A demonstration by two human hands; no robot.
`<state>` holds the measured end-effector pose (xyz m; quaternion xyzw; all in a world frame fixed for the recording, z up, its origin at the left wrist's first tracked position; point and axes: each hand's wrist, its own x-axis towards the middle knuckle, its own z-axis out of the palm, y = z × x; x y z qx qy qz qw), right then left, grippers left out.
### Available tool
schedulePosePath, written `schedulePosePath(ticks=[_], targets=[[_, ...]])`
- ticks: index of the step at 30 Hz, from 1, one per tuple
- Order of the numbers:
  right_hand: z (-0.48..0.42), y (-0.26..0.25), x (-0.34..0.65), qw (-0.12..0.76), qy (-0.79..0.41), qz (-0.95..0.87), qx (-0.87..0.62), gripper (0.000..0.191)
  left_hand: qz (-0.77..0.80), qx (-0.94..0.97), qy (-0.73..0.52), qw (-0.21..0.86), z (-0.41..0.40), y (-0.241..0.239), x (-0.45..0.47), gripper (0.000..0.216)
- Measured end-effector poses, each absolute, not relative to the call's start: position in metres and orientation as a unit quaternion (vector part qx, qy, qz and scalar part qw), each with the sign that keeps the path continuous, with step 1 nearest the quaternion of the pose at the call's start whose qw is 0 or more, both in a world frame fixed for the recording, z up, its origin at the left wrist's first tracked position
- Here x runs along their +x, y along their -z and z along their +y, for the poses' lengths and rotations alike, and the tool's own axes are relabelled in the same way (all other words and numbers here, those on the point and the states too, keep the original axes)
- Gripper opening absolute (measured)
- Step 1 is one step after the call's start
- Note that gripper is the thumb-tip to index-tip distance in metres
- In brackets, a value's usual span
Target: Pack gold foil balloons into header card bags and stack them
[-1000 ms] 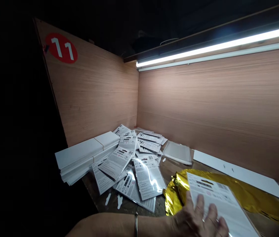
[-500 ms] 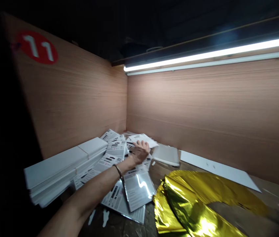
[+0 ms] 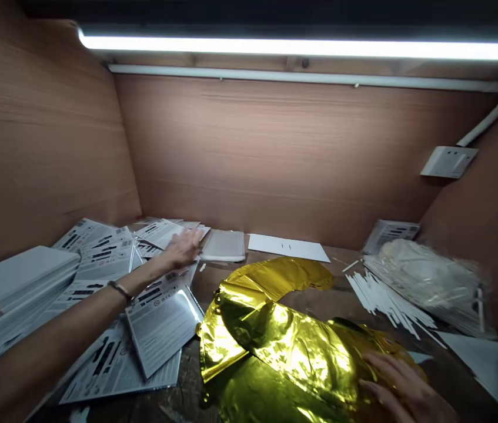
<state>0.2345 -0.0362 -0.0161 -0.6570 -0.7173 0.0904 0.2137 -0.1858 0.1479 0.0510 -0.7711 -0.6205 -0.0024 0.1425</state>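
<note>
My left hand [image 3: 182, 249] reaches over the far end of a spread of flat printed packets [image 3: 160, 335], fingers stretched out and a bit blurred. Close under it lies a whitish printed packet [image 3: 160, 233]; I cannot tell whether they touch. A shiny gold foil balloon [image 3: 288, 335], flat and folded over itself, covers the front middle of the table. On the balloon's right part rests my right hand [image 3: 407, 388], its fingers apart and partly cut off by the lower edge.
Banded white card stacks [image 3: 19, 276] stand at the left. Toward the back lie clear plastic sleeves [image 3: 223, 245] and a white card strip [image 3: 288, 247]. White sticks [image 3: 390, 302] and a clear bag [image 3: 429, 273] are at the right. Wooden panels [image 3: 253, 153] enclose the table.
The view has swung to the right, so the sticks and bag now show. My right hand has come into view on the gold foil. My left hand is still over the packets.
</note>
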Motion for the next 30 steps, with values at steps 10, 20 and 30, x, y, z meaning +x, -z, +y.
schedulePosePath(ticks=[10,20,30], targets=[[-0.036,0.017,0.220,0.085,-0.033,-0.835,-0.543,0.037,-0.244,-0.966,0.038,0.078,0.082,0.005,-0.107,0.025],[-0.039,0.015,0.212,0.106,0.050,-0.860,-0.496,0.031,-0.347,-0.934,0.077,0.029,0.088,-0.001,-0.086,0.030],[-0.030,0.022,0.211,0.115,0.014,-0.840,-0.530,0.026,-0.516,-0.851,0.038,-0.085,0.123,0.002,-0.089,0.020]])
